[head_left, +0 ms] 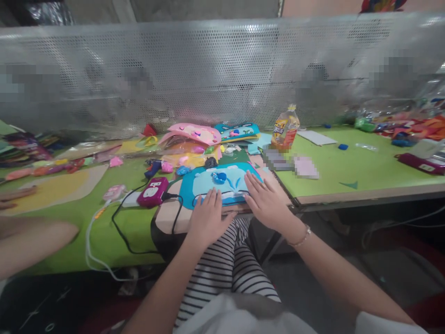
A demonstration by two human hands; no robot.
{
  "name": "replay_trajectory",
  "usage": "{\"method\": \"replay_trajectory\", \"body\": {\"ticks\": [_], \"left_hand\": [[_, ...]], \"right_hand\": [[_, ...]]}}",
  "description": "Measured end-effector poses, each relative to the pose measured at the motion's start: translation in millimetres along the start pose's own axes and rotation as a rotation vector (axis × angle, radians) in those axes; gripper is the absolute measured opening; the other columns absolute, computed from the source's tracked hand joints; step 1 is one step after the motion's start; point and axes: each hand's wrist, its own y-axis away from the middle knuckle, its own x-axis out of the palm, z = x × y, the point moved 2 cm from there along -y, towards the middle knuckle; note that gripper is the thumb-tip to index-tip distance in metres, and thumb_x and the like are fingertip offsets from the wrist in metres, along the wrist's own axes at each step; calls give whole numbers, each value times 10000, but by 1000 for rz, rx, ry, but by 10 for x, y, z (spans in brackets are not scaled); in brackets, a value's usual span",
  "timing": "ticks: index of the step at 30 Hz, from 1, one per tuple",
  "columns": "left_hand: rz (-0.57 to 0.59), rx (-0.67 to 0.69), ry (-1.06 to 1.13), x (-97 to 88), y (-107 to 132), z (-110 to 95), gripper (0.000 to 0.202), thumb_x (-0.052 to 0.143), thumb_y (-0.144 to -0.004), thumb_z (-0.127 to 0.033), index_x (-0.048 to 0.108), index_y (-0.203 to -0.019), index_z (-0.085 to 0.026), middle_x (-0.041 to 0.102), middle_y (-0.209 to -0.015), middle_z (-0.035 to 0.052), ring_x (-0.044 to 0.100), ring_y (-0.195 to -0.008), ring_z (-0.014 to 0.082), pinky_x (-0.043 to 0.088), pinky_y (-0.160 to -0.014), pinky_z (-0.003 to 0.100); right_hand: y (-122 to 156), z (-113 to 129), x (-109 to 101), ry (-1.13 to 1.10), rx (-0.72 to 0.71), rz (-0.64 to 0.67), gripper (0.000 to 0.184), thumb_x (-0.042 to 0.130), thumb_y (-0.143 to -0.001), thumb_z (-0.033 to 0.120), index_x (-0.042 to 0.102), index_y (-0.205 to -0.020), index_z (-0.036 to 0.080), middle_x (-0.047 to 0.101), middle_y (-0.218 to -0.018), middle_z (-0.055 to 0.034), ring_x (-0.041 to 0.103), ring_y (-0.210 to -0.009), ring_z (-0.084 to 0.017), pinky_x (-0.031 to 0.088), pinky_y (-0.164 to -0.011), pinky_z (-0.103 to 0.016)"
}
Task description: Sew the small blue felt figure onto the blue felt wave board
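Obscured or illegible, desk [79, 204]

Blue panel [203, 183]: front edge partly hidden under left hand [207, 218] and right hand [266, 202]. Co-worker's arm [34, 239]: cut off by frame, desk's left end. Bottle [285, 132], near rear edge: label blurred, unreadable. Pink card [306, 167]: pixelated.

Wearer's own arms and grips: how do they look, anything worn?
Left grip: bare hand, no glove, nothing visible on the wrist. Right grip: ungloved too, thin bracelet at the wrist. Whitish sleeve high on the right arm; no left sleeve discernible. No cables on either.

Workshop: green worktables [323, 178], metal screen [215, 69], piled craft materials [429, 127].
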Motion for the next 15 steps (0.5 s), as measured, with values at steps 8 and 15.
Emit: {"method": "replay_trajectory", "body": {"ticks": [8, 15], "left_hand": [[-38, 46, -1, -55, 79, -24, 695, 289, -881, -561, 294, -1416, -118, 242, -1491, 118, 247, -1365, 276, 248, -1087, 483], [-54, 29, 50, 7, 142, -22, 733, 380, -867, -507, 223, -1432, -68, 274, -1475, 138, 271, -1357, 266, 268, -1087, 465]], "right_hand": [[-12, 124, 48, -39, -74, 62, 554, 211, -965, 397, 272, -1431, 103, 294, -1476, -114, 257, -1371, -237, 257, -1093, -458], [66, 252, 93, -75, -134, 40, 565, 245, -956, 417, 314, -1414, 94, 327, -1464, -98, 287, -1358, -237, 250, -1102, -451]]}}
